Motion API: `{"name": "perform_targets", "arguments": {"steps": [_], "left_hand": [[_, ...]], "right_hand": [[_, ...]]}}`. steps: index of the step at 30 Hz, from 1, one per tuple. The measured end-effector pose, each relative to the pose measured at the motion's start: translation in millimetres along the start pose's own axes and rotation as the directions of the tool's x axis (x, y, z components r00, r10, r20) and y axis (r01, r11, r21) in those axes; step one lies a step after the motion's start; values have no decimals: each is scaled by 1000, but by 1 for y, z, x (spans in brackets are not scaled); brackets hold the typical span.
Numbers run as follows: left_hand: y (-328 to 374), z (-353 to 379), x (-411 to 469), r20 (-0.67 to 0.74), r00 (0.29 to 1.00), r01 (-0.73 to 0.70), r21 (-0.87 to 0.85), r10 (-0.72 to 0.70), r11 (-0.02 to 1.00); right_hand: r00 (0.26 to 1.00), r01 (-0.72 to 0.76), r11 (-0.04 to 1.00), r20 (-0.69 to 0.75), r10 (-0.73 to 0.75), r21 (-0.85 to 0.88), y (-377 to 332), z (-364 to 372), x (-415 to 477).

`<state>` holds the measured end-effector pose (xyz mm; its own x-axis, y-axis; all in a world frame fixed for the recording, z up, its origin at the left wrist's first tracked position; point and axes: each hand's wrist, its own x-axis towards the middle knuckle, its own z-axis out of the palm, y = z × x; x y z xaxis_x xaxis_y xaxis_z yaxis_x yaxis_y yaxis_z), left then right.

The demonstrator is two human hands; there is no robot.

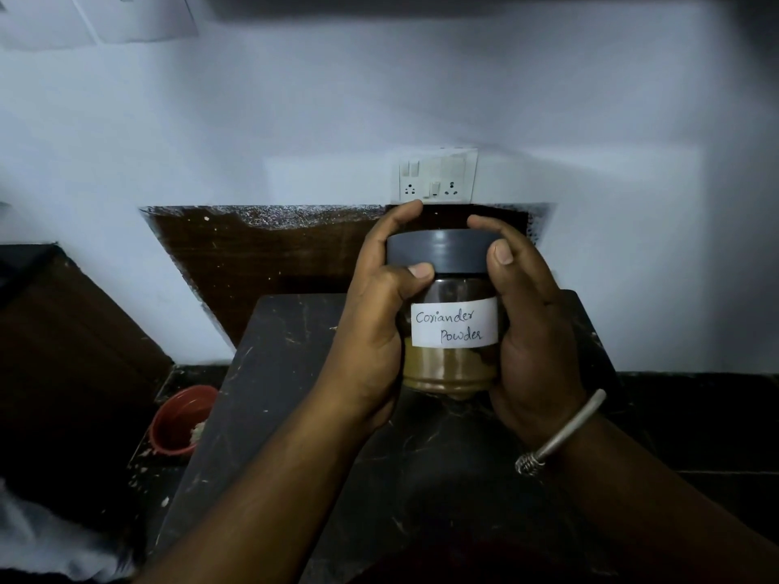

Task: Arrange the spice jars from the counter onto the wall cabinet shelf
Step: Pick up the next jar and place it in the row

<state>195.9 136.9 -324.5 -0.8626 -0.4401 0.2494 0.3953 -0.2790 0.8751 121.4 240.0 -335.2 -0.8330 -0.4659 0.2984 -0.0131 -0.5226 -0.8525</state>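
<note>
- Spice jar (453,330), labelled coriander powder, is held upright over the desk (274,394); the left hand (371,330) and right hand (531,330) both wrap its sides, thumbs at the grey lid (438,252).
- It looks rigid, light and smooth-walled, so gripping the body seems safest.
- Behind it, a switch plate (436,179) sits on the wall.

Both forearms extend from the lower frame; left hand (371,330) and right hand (535,322) clasp the coriander powder jar (451,368), fingers (404,217) curled behind, thumbs forward.
</note>
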Motion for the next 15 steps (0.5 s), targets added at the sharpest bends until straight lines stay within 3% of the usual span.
{"name": "perform_targets", "arguments": {"steps": [15], "left_hand": [[3, 2, 1, 8, 1000, 25, 4, -25, 1000]], "right_hand": [[1000, 12, 1000, -10, -12, 19, -1, 0, 0]]}}
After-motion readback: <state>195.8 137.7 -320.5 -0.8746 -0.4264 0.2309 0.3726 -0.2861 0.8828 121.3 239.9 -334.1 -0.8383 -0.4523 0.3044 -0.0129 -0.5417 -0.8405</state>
